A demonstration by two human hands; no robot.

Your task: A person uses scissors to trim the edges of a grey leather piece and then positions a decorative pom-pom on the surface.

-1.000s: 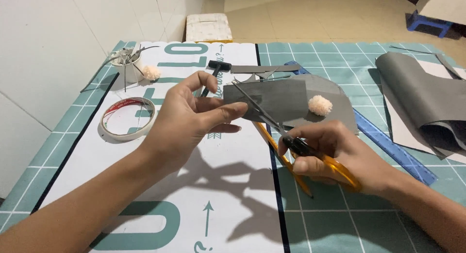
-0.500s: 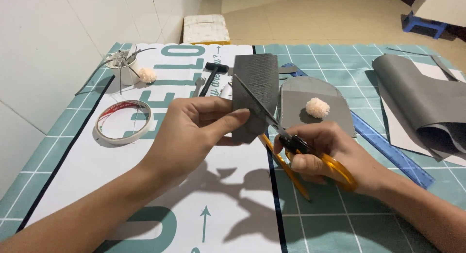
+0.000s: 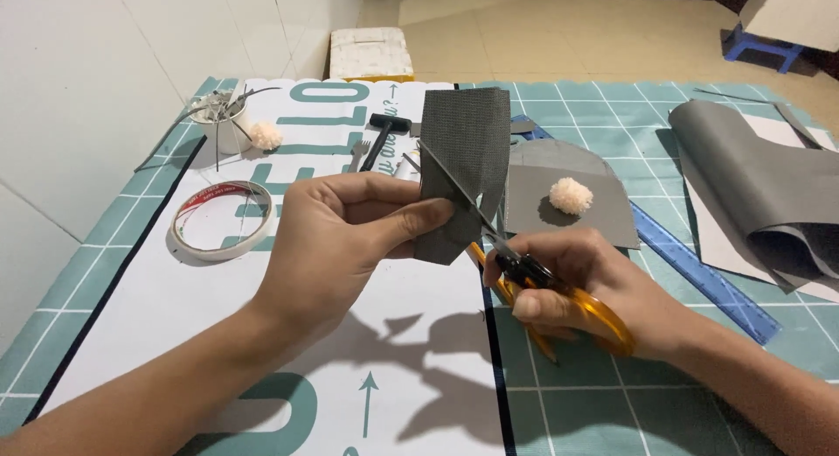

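Note:
My left hand (image 3: 345, 237) pinches a dark grey piece of fabric (image 3: 465, 146) by its lower edge and holds it upright above the table. My right hand (image 3: 581, 285) grips orange-handled scissors (image 3: 524, 272). Their blades are open and slant up to the left across the fabric. A second grey piece (image 3: 559, 194) lies flat behind the scissors with a cream pom-pom (image 3: 571, 195) on it.
A tape roll (image 3: 220, 220) lies left of my hands on a white printed sheet (image 3: 411, 334). At the back stand a small hammer (image 3: 383, 134), a cup of grey strips (image 3: 225, 124) and another pom-pom (image 3: 266, 136). A blue ruler (image 3: 699, 272) and rolled grey sheets (image 3: 760, 185) lie right.
My left hand has turned the grey fabric from lying low to standing upright. The scissors have moved up against it, blades across the piece.

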